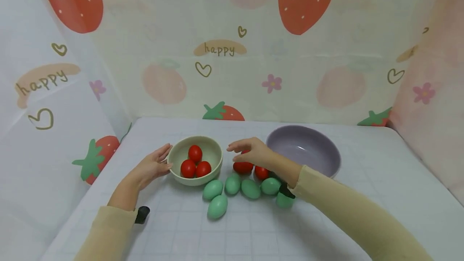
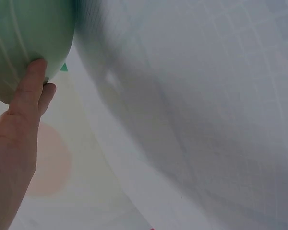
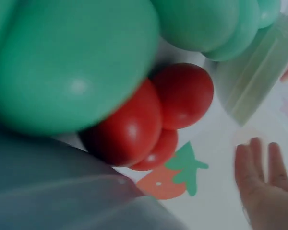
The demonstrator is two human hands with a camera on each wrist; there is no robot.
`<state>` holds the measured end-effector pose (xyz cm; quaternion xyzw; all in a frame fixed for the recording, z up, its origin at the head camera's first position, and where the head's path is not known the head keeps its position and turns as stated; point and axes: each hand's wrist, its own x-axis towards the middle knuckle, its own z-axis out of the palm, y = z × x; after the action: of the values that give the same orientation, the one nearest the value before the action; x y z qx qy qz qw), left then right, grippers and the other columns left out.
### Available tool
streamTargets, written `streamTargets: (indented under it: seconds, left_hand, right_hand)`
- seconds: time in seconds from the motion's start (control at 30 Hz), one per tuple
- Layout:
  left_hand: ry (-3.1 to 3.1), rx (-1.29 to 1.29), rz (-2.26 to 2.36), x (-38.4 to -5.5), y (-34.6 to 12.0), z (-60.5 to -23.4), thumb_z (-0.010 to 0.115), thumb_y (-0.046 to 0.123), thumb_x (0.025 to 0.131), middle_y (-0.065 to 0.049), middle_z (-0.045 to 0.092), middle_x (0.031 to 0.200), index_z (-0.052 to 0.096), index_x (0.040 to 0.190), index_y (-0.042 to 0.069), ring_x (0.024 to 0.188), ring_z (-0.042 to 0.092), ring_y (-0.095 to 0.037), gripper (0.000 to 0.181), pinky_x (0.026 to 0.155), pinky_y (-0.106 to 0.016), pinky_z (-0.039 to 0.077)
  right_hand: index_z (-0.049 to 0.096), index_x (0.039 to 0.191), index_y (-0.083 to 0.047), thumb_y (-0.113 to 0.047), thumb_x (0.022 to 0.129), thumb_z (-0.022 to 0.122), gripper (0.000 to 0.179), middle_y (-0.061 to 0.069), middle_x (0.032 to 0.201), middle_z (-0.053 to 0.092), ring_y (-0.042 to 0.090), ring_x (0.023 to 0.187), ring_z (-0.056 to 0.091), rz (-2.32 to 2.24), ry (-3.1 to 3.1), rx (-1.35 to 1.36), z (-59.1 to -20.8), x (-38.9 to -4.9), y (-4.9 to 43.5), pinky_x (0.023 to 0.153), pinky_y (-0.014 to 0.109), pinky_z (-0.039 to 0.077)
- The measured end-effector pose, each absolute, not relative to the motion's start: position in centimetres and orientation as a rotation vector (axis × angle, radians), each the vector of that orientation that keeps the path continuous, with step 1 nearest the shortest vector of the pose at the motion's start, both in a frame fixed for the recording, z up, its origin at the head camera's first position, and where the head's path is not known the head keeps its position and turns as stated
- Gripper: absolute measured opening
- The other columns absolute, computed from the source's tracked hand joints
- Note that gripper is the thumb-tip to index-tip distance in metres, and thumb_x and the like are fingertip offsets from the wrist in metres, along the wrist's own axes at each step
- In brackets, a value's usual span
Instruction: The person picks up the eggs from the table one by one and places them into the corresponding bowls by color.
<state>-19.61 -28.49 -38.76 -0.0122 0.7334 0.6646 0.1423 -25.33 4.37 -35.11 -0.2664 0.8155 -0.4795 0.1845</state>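
Note:
My left hand (image 1: 150,169) touches the left side of a pale green bowl (image 1: 197,181) with its fingers extended. In the left wrist view the fingertips (image 2: 37,67) rest against the bowl's outer wall. Inside lie 3 red eggs (image 1: 195,153). To the right of this bowl, my right hand (image 1: 255,151) hovers over other red eggs (image 1: 243,168), partly hiding them. Its fingers are apart and hold nothing; the right wrist view shows the hand (image 3: 264,191) separate from the red eggs (image 3: 185,93).
Several green eggs (image 1: 217,207) lie on the white table (image 1: 188,228) in front of the pale bowl and the loose red eggs. A larger purple bowl (image 1: 308,148) stands behind my right forearm. Patterned cloth walls (image 1: 224,83) enclose the table at the back and sides.

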Motion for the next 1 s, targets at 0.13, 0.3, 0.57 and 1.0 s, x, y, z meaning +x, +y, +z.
streamTargets:
  seconds: [0.13,0.3,0.57,1.0]
  left_hand:
    - [2.124,-0.048,1.905,-19.8,-28.5,-38.7,0.047,-0.007,0.096,-0.016,0.002,0.161,0.000,0.155,0.004,0.145,0.011,-0.037,0.076,0.104,-0.040,0.035]
    - [2.126,-0.064,1.888,-19.8,-28.4,-38.7,0.048,-0.006,0.097,-0.015,0.002,0.161,0.001,0.155,0.006,0.145,0.011,-0.037,0.077,0.105,-0.043,0.033]
    - [2.146,-0.054,1.873,-19.9,-28.6,-39.2,0.050,-0.004,0.096,-0.016,0.003,0.161,0.001,0.155,0.005,0.145,0.012,-0.038,0.077,0.104,-0.042,0.035]
    - [2.146,-0.099,1.868,-19.8,-28.5,-39.0,0.050,-0.003,0.097,-0.013,0.005,0.161,0.002,0.156,0.008,0.145,0.013,-0.036,0.076,0.105,-0.043,0.034]
  right_hand:
    - [0.066,0.126,-0.009,-0.006,0.089,0.069,0.036,0.013,0.125,0.063,0.034,0.122,0.052,-1.280,2.351,-0.714,-35.5,-24.8,5.5,0.095,0.039,0.049]
    - [0.063,0.130,-0.009,-0.005,0.090,0.068,0.040,0.013,0.128,0.061,0.035,0.125,0.050,-1.292,2.367,-0.719,-36.4,-23.9,6.7,0.097,0.040,0.048]
    - [0.064,0.129,-0.012,-0.002,0.088,0.068,0.042,0.016,0.126,0.061,0.036,0.119,0.052,-1.277,2.428,-0.667,-37.7,-23.2,7.6,0.085,0.035,0.053]
    - [0.068,0.120,-0.003,0.006,0.085,0.066,0.036,0.015,0.122,0.062,0.034,0.112,0.055,-1.162,2.571,-0.795,-38.7,-24.0,6.3,0.090,0.040,0.051]
